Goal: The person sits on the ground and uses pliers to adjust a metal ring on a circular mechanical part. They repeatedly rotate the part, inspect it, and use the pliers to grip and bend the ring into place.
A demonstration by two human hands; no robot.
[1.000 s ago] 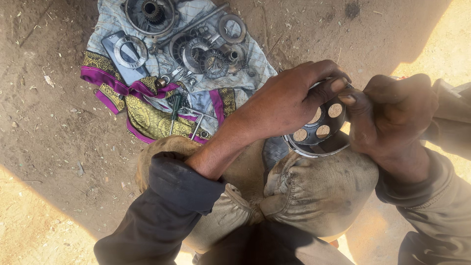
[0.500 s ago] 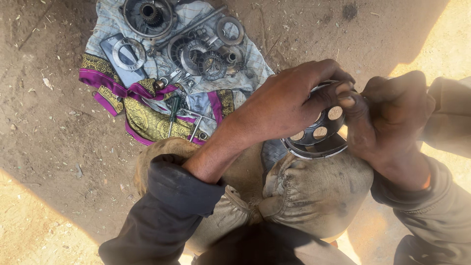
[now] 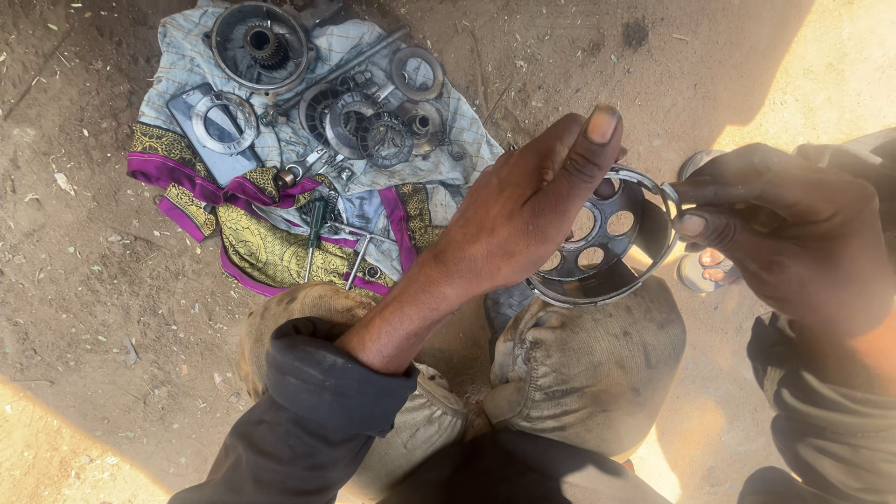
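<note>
1. Dark metal, round and drilled with holes: the disc [image 3: 602,245] sits between both hands, just above the person's knee [image 3: 588,364] in dusty trousers.
2. The left hand [image 3: 523,215] lies over the disc's left half, fingers curled on its top and far rim, thumb raised with the nail up.
3. The right hand [image 3: 784,233] pinches the right edge, thumb and fingertips [image 3: 691,224] closed on the rim, and the disc tilts toward that hand.
4. Through the disc's holes, sunlit ground shows.
5. Up and left, well apart from the hands, a patterned cloth [image 3: 271,243] is spread on the dirt.
6. On it lie a toothed gear plate [image 3: 259,42], a flat ring [image 3: 224,121] and a green-handled screwdriver [image 3: 314,233].
</note>
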